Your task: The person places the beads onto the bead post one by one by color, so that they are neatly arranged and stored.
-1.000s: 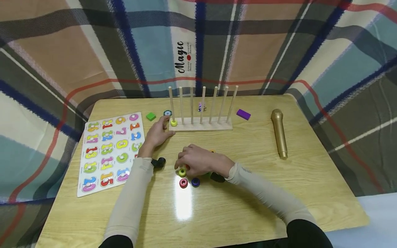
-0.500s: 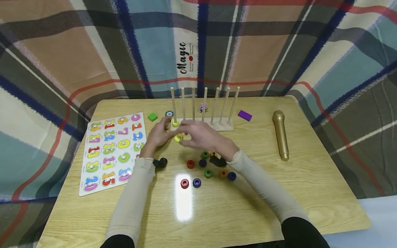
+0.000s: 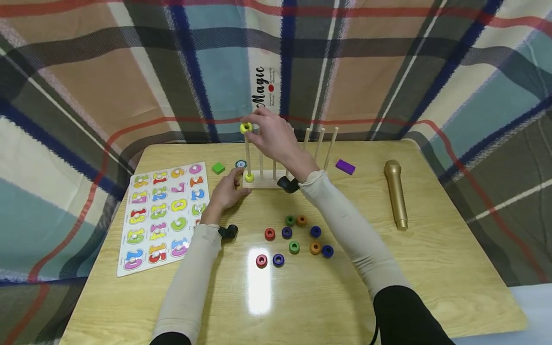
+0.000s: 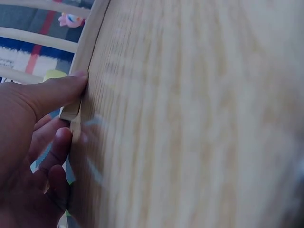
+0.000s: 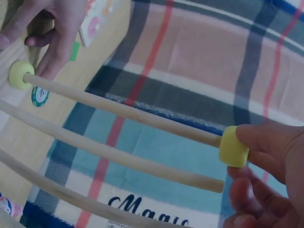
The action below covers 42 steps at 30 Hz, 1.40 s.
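Note:
My right hand [image 3: 276, 138] pinches a yellow ring [image 5: 233, 147] between thumb and fingers. The ring sits at the top end of the leftmost peg [image 5: 128, 112] of a wooden peg stand [image 3: 266, 180], and the peg's tip meets its hole. A second yellow ring [image 3: 249, 178] lies at the foot of that same peg. At the left end of the stand's base, my left hand [image 3: 225, 195] holds on; in the left wrist view the thumb [image 4: 61, 91] presses the base's edge, with the fingers around its end. My right hand hides part of the stand in the head view.
Several loose rings lie in front of the stand, among them a red ring [image 3: 261, 261] and a blue ring [image 3: 278, 260]. A number puzzle board [image 3: 166, 218] is at left. Around the stand are a green block [image 3: 218, 167], a purple block [image 3: 345, 166] and a gold microphone-shaped object [image 3: 396, 194].
My right hand has taken the yellow ring from the table, carried it forward past my left hand and up to the leftmost peg's tip. My left hand stays at the stand's end.

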### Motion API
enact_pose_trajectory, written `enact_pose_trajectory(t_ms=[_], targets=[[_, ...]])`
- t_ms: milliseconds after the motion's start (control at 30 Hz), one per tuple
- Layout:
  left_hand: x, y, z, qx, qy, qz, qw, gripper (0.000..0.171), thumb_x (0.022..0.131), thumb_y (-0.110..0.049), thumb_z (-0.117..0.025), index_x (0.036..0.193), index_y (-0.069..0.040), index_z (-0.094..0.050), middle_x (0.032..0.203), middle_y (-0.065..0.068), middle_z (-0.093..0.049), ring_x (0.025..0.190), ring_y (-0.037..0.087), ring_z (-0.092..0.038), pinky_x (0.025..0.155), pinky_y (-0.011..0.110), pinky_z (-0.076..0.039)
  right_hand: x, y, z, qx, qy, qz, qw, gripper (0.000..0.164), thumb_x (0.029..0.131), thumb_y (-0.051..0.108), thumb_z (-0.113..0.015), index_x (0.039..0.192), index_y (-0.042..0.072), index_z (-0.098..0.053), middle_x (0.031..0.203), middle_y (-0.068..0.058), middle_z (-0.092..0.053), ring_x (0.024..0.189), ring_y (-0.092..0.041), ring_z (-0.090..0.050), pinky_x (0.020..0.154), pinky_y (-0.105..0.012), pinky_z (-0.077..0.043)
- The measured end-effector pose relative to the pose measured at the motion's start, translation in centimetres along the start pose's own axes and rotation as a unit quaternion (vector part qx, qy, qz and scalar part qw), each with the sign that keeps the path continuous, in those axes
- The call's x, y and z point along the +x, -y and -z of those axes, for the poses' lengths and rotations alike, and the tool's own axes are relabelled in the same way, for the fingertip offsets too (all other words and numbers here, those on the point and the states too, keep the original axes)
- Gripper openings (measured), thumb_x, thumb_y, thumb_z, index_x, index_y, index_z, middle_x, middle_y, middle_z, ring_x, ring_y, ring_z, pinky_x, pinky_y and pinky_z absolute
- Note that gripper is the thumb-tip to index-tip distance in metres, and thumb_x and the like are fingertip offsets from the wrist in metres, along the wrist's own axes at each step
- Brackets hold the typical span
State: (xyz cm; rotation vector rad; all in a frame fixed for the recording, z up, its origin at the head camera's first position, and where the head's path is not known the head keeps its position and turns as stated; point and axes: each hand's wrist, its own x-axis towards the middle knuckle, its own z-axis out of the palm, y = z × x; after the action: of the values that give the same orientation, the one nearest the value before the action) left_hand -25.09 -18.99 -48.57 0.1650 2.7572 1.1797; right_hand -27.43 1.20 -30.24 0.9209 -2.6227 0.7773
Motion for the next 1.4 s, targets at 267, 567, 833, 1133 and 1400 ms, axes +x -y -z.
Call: enact_pose_trajectory(t_ms=[267, 567, 833, 1133, 1400], targets=[[0.0, 0.1, 0.0, -0.001, -0.001, 0.002, 1.0, 0.079, 0.101, -0.023, -0.076, 0.167, -0.013, -0.034, 0.128, 0.027, -0.063, 0.119, 0.04, -0.059, 0.102, 0.059, -0.046, 0.5, 0.2, -0.4, -0.022, 0.017, -0.02, 0.999, 0.034, 0.108, 0.028, -0.068, 0.14, 0.018, -0.073, 0.128, -0.005, -0.068, 0.075, -0.017, -0.06, 0.06, -0.03, -0.045], [0.2, -0.1, -0.1, 0.004, -0.002, -0.002, 1.0, 0.078, 0.101, -0.023, -0.076, 0.167, -0.012, -0.035, 0.124, 0.025, -0.063, 0.114, 0.039, -0.059, 0.098, 0.057, -0.047, 0.6, 0.2, -0.5, -0.035, 0.046, -0.062, 0.996, 0.042, 0.107, 0.034, -0.068, 0.146, 0.019, -0.067, 0.144, -0.002, -0.069, 0.088, -0.017, -0.071, 0.069, -0.033, -0.054], [0.3, -0.1, 0.2, 0.01, 0.005, -0.002, 0.9999, 0.079, 0.101, -0.025, -0.076, 0.167, -0.012, -0.033, 0.129, 0.028, -0.063, 0.119, 0.041, -0.06, 0.102, 0.059, -0.047, -4.2, 0.2, -1.1, -0.017, 0.001, 0.014, 1.0, 0.022, 0.105, 0.023, -0.069, 0.123, 0.011, -0.075, 0.116, -0.004, -0.071, 0.078, -0.018, -0.067, 0.062, -0.032, -0.051], [0.3, -0.3, 0.3, 0.004, 0.006, -0.001, 1.0, 0.079, 0.102, -0.025, -0.075, 0.168, -0.013, -0.032, 0.132, 0.027, -0.062, 0.12, 0.04, -0.059, 0.1, 0.058, -0.047, -13.0, -0.1, -6.1, -0.077, 0.315, 0.042, 0.945, 0.034, 0.096, 0.036, -0.08, 0.122, 0.014, -0.076, 0.106, -0.002, -0.072, 0.08, -0.012, -0.063, 0.068, -0.032, -0.054], [0.4, -0.1, 0.1, 0.002, 0.005, 0.005, 1.0, 0.08, 0.101, -0.026, -0.076, 0.167, -0.014, -0.033, 0.129, 0.026, -0.063, 0.119, 0.04, -0.06, 0.1, 0.058, -0.047, -15.5, -0.5, -8.4, -0.071, 0.311, 0.045, 0.947, 0.017, 0.093, 0.02, -0.082, 0.106, 0.014, -0.074, 0.092, 0.001, -0.063, 0.072, -0.01, -0.052, 0.061, -0.03, -0.046]])
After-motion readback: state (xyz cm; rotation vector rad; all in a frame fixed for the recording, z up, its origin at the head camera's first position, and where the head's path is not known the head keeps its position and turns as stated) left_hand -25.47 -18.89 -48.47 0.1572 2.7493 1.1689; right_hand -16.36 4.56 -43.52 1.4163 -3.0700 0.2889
